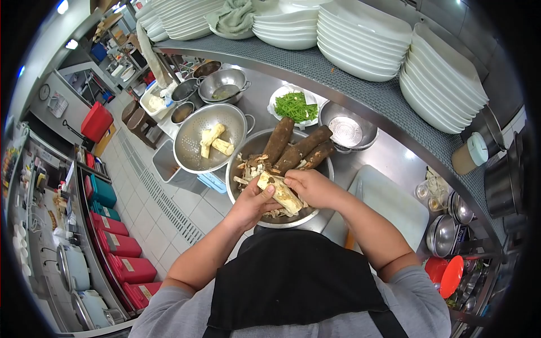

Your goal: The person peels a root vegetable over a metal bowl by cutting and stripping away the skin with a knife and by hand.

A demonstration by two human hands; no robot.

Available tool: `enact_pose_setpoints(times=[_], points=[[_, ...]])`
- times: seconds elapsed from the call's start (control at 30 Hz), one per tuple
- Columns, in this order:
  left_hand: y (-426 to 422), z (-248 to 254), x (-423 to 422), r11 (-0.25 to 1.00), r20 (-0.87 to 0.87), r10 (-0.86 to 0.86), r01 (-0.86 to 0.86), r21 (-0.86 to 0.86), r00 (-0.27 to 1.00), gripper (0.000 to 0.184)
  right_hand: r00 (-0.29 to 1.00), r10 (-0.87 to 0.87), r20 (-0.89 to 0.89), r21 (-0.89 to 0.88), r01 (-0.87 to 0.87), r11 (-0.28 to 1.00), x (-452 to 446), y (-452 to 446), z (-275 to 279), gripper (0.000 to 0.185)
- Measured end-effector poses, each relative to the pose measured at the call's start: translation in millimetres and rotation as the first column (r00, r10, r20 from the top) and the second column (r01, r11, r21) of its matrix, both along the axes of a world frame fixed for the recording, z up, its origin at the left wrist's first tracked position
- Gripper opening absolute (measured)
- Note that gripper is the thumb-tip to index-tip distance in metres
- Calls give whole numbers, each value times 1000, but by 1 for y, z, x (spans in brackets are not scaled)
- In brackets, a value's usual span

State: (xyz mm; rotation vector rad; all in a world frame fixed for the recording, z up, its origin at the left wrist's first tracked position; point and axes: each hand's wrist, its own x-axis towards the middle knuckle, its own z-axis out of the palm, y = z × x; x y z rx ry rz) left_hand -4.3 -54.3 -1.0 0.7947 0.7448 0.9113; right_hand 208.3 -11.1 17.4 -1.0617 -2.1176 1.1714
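Over a large metal bowl (230, 179) my left hand (255, 198) is wrapped round a pale peeled root (283, 197) with brown patches. My right hand (307, 187) is closed at the root's upper right side; whatever its fingers hold is too small to name. Several brown unpeeled roots (301, 147) lean in the bowl above my hands, with peel scraps (253, 167) beside them. To the left, a perforated colander (189, 143) holds pale peeled pieces (213, 141).
Chopped greens (296, 106) lie on a white plate behind the bowl, beside an empty metal bowl (345, 127). A white cutting board (389, 208) is at the right. Stacked white dishes (360, 39) line the raised shelf (270, 59). A grey bin (167, 160) stands below left.
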Motion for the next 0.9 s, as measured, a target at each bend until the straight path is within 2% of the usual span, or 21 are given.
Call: enact_pose_setpoints(times=[0.03, 0.1, 0.13, 0.2, 0.23, 0.27, 0.3, 0.33, 0.4, 0.53, 0.63, 0.7, 0.83, 0.9], points=[[1, 0, -2, 1000, 2, 1, -1, 2, 1000, 49, 1000, 1, 2, 2, -1, 1000, 3, 3, 0, 26], [1, -5, -7, 995, 67, -89, 92, -30, 994, 48, 994, 93, -52, -237, -103, 966, 5, 6, 3, 27], [2, -8, -10, 996, 68, -88, 90, -30, 994, 48, 994, 95, -51, -238, -104, 966, 5, 5, 8, 27], [3, -13, -13, 989, 76, -146, 148, -27, 986, 48, 996, 75, 57, -447, -41, 893, 5, 0, 22, 28], [2, -14, -13, 989, 76, -145, 148, -29, 986, 48, 996, 75, 57, -449, -42, 893, 3, -2, 12, 28], [2, -13, -12, 994, 50, -104, 106, -38, 993, 49, 999, 23, 48, -174, -14, 985, -1, -6, -6, 29], [1, -13, -11, 997, 24, -63, 64, -45, 998, 50, 999, -24, 23, 115, 22, 993, -3, -13, -17, 30], [0, -11, -10, 997, 24, -61, 62, -46, 998, 50, 999, -23, 24, 115, 20, 993, -7, -21, -15, 30], [-2, -5, -6, 997, -55, -50, 46, -63, 997, 52, 976, -214, 40, 194, 202, 960, -16, -37, -2, 34], [-6, 5, 2, 999, -161, -43, 38, -33, 986, 52, 954, -264, 142, 200, 233, 952, -21, -43, 7, 37], [-6, 10, 7, 1000, -236, -6, 9, 13, 972, 50, 945, -297, 139, 222, 262, 939, -24, -42, 7, 33], [-5, 6, 6, 999, -286, 41, -30, 42, 957, 49, 951, -278, 133, 210, 247, 946, -25, -37, 7, 30], [-5, 5, 4, 999, -274, 52, -45, 30, 960, 46, 974, -213, 82, 126, 202, 971, -23, -23, 1, 27], [-3, -2, 1, 1000, -162, 18, -14, 27, 987, 46, 985, -165, 55, 86, 160, 983, -19, -14, -5, 28]])
